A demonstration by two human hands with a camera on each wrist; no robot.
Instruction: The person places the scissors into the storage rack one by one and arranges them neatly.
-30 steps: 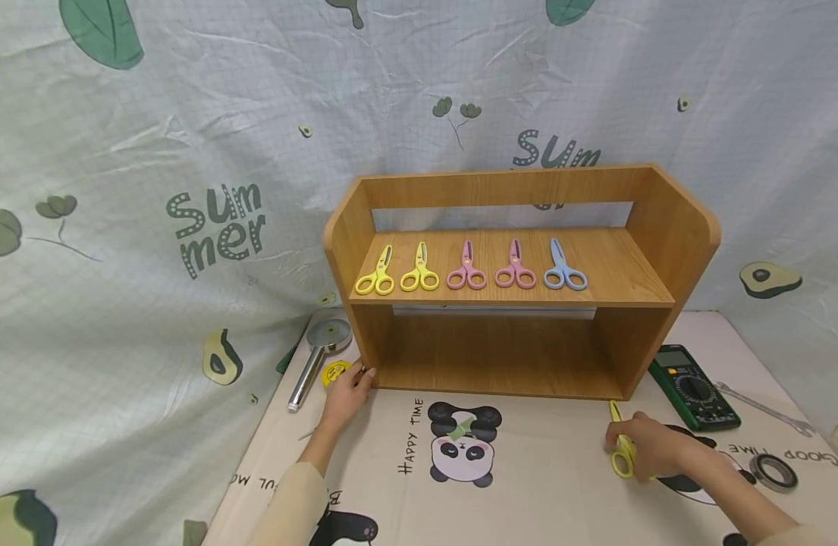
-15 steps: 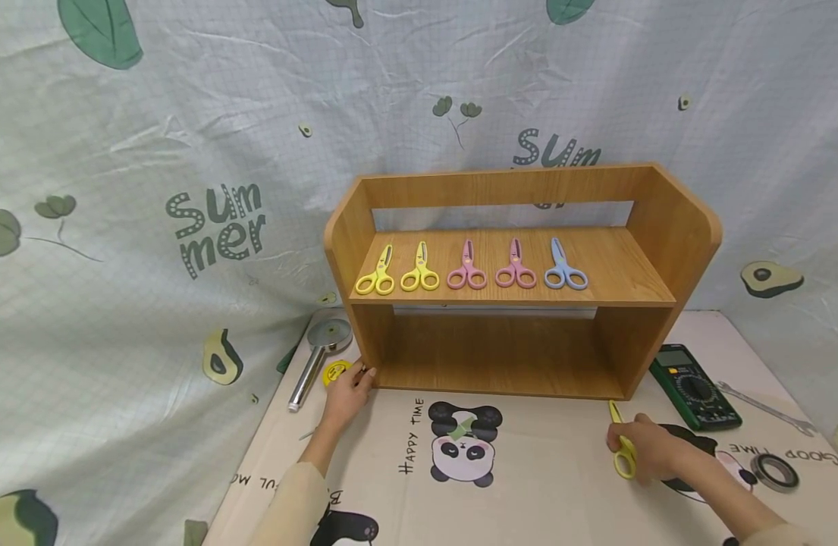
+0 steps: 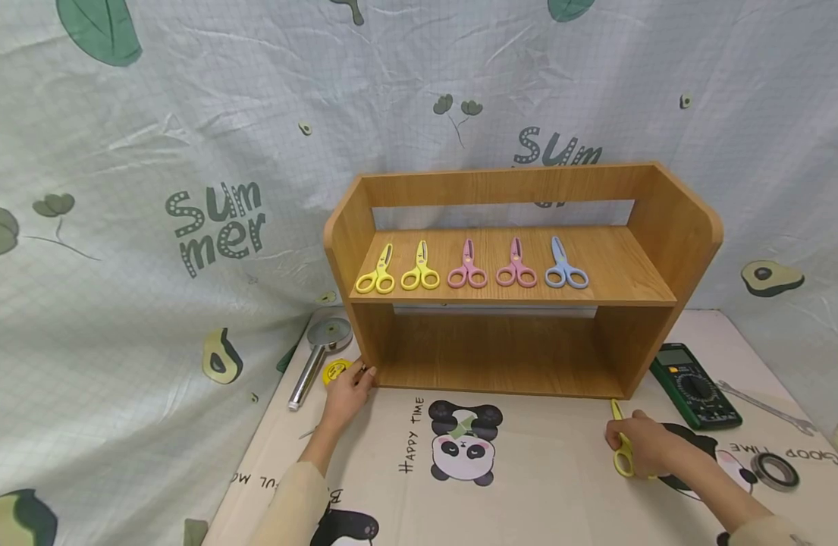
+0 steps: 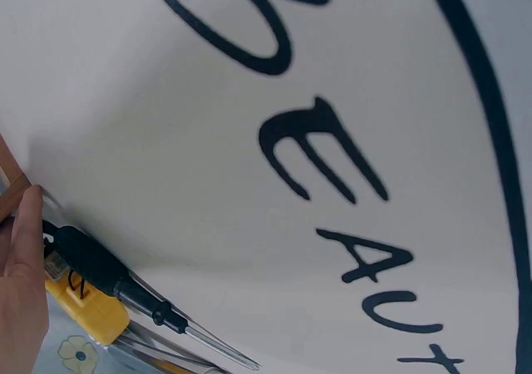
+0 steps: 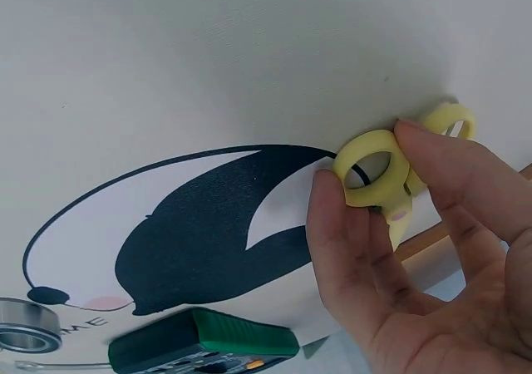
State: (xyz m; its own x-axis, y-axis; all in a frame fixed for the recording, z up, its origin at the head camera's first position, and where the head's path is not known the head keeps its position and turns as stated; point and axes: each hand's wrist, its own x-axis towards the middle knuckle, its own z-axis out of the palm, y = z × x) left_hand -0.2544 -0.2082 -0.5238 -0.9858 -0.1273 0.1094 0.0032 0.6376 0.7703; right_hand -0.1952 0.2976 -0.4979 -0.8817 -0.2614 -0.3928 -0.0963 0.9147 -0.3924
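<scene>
Beside the lower right corner of the wooden shelf (image 3: pixel 514 302), my right hand (image 3: pixel 644 446) pinches yellow scissors (image 3: pixel 622 459) low over the table. Thumb and fingers grip one finger loop in the right wrist view, and the blades point toward the shelf. My left hand (image 3: pixel 348 390) touches the shelf's lower left corner with its fingers extended. On the upper board lie two yellow scissors (image 3: pixel 420 277), two pink scissors (image 3: pixel 467 274) and one pair of blue scissors (image 3: pixel 565 274) in a row, loops to the front.
Left of the shelf lie a shower head (image 3: pixel 316 360), a yellow tape measure (image 3: pixel 334 371) and a black-handled tool with a slim metal shaft (image 4: pixel 116 278). Right of it are a green multimeter (image 3: pixel 695 387), a wrench (image 3: pixel 767 409) and a black tape roll (image 3: pixel 775 471).
My right hand, still holding the yellow scissors, has barely shifted. The left hand stays at the shelf corner, and the scissors on the upper board have not moved.
</scene>
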